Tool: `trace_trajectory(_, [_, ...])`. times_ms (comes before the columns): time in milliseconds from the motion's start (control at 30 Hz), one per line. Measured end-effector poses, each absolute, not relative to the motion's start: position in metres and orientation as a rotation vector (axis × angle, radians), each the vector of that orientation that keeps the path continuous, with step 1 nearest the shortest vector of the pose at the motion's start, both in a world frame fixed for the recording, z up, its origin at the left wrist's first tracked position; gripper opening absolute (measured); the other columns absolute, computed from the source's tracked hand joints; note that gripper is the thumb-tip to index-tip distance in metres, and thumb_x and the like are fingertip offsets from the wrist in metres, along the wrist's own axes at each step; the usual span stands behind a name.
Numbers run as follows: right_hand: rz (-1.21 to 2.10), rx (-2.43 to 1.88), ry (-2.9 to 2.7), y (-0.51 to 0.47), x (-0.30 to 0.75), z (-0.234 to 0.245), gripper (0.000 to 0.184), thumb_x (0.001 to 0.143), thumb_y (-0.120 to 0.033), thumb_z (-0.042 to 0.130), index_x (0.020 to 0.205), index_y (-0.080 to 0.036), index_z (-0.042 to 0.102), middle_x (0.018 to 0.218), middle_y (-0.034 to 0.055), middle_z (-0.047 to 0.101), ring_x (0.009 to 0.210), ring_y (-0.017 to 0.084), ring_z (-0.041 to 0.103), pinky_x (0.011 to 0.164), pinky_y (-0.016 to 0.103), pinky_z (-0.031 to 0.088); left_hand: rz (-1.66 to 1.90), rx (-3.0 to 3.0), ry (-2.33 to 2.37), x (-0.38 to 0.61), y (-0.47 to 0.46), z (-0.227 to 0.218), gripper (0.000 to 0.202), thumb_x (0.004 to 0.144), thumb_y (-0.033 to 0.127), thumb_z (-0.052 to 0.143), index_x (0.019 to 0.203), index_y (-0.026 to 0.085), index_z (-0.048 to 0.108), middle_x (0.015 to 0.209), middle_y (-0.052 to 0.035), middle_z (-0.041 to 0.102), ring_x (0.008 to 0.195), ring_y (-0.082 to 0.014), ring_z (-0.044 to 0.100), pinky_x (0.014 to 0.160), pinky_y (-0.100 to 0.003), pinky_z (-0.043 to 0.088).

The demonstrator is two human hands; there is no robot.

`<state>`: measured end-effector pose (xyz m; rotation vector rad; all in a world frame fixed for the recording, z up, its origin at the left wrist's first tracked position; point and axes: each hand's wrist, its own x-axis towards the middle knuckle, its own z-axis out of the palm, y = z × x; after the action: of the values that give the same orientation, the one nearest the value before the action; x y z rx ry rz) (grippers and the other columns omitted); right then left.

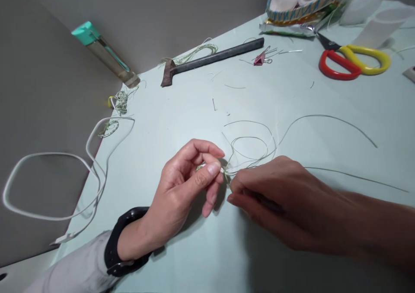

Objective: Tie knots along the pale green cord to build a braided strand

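My left hand (191, 176) pinches a small piece of green and white knotted cord (222, 170) between thumb and forefinger. Thin green strands (253, 138) run out of that piece, curl in loops on the table and trail to the right. Close beside it, my right hand (275, 193) has thumb and forefinger pressed together at one of the strands, just right of the left fingertips. The right palm and its other fingers are turned away from view. A black watch sits on my left wrist.
A hammer (217, 57) lies toward the back near a clear bottle with teal cap (106, 55). Scissors with red and yellow handles (353, 61), a pink binder clip (259, 59) and a patterned basket (301, 7) are at back right. A white cable (97, 172) loops over the left edge.
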<state>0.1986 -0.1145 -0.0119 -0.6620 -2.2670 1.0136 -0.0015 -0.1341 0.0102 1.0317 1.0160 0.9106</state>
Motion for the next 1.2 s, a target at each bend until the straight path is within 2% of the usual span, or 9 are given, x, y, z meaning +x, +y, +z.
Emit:
trace_trajectory(167, [0.829, -0.696, -2.116, -0.113, 0.202, -0.005, 0.014, 0.096, -0.014, 0.05, 0.086, -0.019, 0.058, 0.065, -0.0071, 0.052, 0.051, 0.006, 0.036, 0.05, 0.02, 0.033, 0.901, 1.058, 1.037, -0.003, -0.135, 0.009, 0.008, 0.097, 0.025, 0.065, 0.102, 0.02, 0.061, 0.077, 0.0037, 0.06, 0.049, -0.0042, 0.047, 0.043, -0.017, 0.039])
trace_trajectory(300, [0.802, -0.772, -2.1, -0.105, 0.204, -0.004, 0.012, 0.099, -0.019, 0.051, 0.1, -0.018, 0.063, 0.084, -0.0026, 0.063, 0.063, 0.007, 0.048, 0.058, 0.023, 0.037, 0.876, 1.091, 1.042, -0.003, -0.136, 0.009, 0.009, 0.097, 0.028, 0.066, 0.103, 0.021, 0.062, 0.077, 0.0033, 0.061, 0.049, -0.0041, 0.045, 0.043, -0.017, 0.036])
trace_trajectory(400, [0.844, -0.731, -2.154, -0.099, 0.204, -0.008, 0.014, 0.1, -0.02, 0.051, 0.096, -0.019, 0.065, 0.081, -0.0027, 0.062, 0.07, 0.008, 0.052, 0.064, 0.024, 0.038, 0.875, 1.097, 1.036, -0.003, -0.136, 0.009, 0.01, 0.097, 0.028, 0.066, 0.101, 0.021, 0.061, 0.077, 0.0033, 0.06, 0.049, -0.0044, 0.045, 0.043, -0.018, 0.036])
trace_trajectory(533, [0.838, -0.749, -2.155, -0.097, 0.203, -0.01, 0.015, 0.098, -0.018, 0.053, 0.087, -0.019, 0.063, 0.076, -0.0041, 0.059, 0.062, 0.007, 0.045, 0.062, 0.024, 0.036, 0.876, 1.07, 1.013, -0.003, -0.136, 0.011, 0.009, 0.097, 0.028, 0.064, 0.101, 0.02, 0.061, 0.076, 0.0028, 0.062, 0.05, -0.0046, 0.047, 0.046, -0.018, 0.038])
trace_trajectory(667, [0.791, -0.755, -2.144, -0.097, 0.203, -0.01, 0.016, 0.098, -0.018, 0.053, 0.086, -0.018, 0.063, 0.074, -0.004, 0.058, 0.061, 0.007, 0.043, 0.062, 0.023, 0.036, 0.837, 1.054, 1.027, -0.004, -0.135, 0.011, 0.013, 0.099, 0.03, 0.06, 0.097, 0.018, 0.064, 0.073, 0.0013, 0.063, 0.051, -0.0059, 0.047, 0.048, -0.02, 0.037])
trace_trajectory(800, [0.757, -0.741, -2.155, -0.098, 0.203, -0.01, 0.016, 0.098, -0.019, 0.053, 0.087, -0.016, 0.064, 0.078, -0.0013, 0.057, 0.07, 0.008, 0.049, 0.067, 0.021, 0.039, 0.787, 1.136, 1.09, -0.004, -0.134, 0.011, 0.019, 0.095, 0.035, 0.067, 0.091, 0.016, 0.066, 0.066, 0.0034, 0.055, 0.054, -0.0062, 0.042, 0.048, -0.021, 0.031])
trace_trajectory(933, [0.748, -0.767, -2.17, -0.1, 0.203, -0.011, 0.018, 0.098, -0.017, 0.05, 0.084, -0.016, 0.061, 0.087, 0.0013, 0.055, 0.078, 0.008, 0.051, 0.069, 0.02, 0.04, 0.778, 1.238, 1.15, -0.002, -0.133, 0.01, 0.016, 0.093, 0.03, 0.07, 0.085, 0.016, 0.069, 0.061, 0.0063, 0.047, 0.054, -0.0048, 0.035, 0.05, -0.021, 0.028])
trace_trajectory(1033, [0.768, -0.76, -2.212, -0.1, 0.202, -0.011, 0.021, 0.099, -0.017, 0.046, 0.082, -0.015, 0.058, 0.083, 0.0011, 0.053, 0.074, 0.009, 0.049, 0.066, 0.022, 0.04, 0.78, 1.276, 1.173, -0.001, -0.132, 0.009, 0.014, 0.093, 0.026, 0.069, 0.082, 0.016, 0.068, 0.06, 0.0074, 0.046, 0.052, -0.0045, 0.032, 0.05, -0.022, 0.029])
trace_trajectory(1200, [0.738, -0.682, -2.271, -0.1, 0.201, -0.011, 0.022, 0.099, -0.011, 0.041, 0.08, -0.018, 0.05, 0.069, -0.0043, 0.046, 0.061, 0.007, 0.038, 0.058, 0.021, 0.035, 0.749, 1.316, 1.202, -0.001, -0.131, 0.01, 0.013, 0.091, 0.024, 0.067, 0.081, 0.016, 0.068, 0.06, 0.0065, 0.046, 0.053, -0.0063, 0.035, 0.049, -0.022, 0.03])
